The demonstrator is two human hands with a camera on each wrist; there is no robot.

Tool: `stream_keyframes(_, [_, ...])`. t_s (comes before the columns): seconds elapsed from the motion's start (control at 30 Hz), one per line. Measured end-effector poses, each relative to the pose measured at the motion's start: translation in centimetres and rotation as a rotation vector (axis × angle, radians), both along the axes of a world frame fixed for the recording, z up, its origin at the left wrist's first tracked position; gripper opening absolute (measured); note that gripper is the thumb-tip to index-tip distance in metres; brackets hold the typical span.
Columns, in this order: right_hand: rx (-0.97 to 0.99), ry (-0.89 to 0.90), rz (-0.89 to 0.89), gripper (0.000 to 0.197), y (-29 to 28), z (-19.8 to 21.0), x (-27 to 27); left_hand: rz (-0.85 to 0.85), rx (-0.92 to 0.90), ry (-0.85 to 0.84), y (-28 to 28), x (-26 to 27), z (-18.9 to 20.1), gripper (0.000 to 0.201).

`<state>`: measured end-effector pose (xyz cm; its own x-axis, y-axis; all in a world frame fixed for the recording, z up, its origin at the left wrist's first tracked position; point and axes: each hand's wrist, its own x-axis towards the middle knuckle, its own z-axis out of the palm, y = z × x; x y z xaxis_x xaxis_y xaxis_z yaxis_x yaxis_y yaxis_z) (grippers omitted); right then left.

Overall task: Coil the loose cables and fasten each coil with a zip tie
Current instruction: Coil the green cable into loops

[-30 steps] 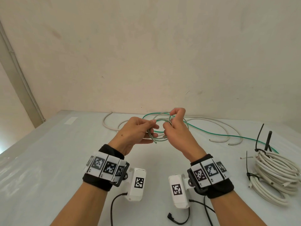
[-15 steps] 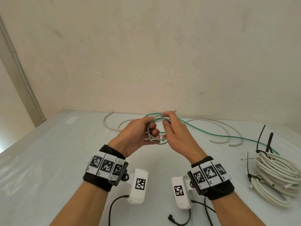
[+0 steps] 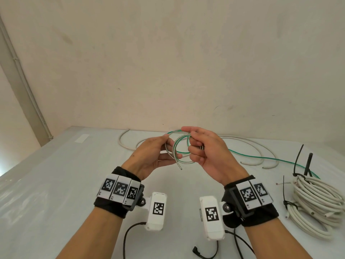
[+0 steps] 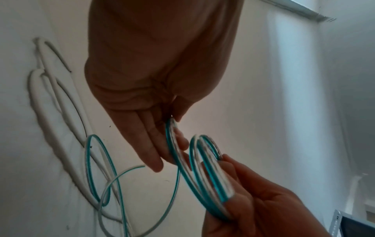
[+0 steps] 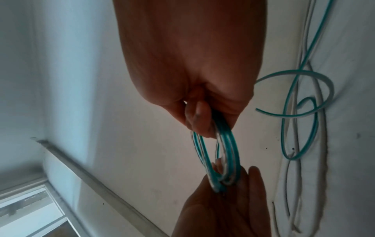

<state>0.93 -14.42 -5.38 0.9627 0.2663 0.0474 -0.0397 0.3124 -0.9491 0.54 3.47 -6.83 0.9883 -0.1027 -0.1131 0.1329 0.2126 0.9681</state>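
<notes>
Both hands are raised above the white table, sharing a small coil of green-and-clear cable. The left hand has its grip clamped on the coil's 9 o'clock side, thumb against fingers. The right hand has its grip clamped on the 3 o'clock side, fingers curled through the loops. The cable's free length trails toward 3 o'clock across the table, over loose white cables. At 4 o'clock lies a white cable bundle fastened with black zip ties.
</notes>
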Motion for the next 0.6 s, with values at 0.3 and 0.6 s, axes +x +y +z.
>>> stream_keyframes(0.3, [-0.073, -0.028, 0.032, 0.031, 0.6, 0.3, -0.4, 0.107, 0.031, -0.037, 0.4, 0.3, 0.1, 0.033])
stream_keyframes(0.6, [-0.547, -0.297, -0.056, 0.018, 1.0, -0.7, -0.5, -0.091, 0.179, -0.114, -0.4, -0.7, 0.9, 0.035])
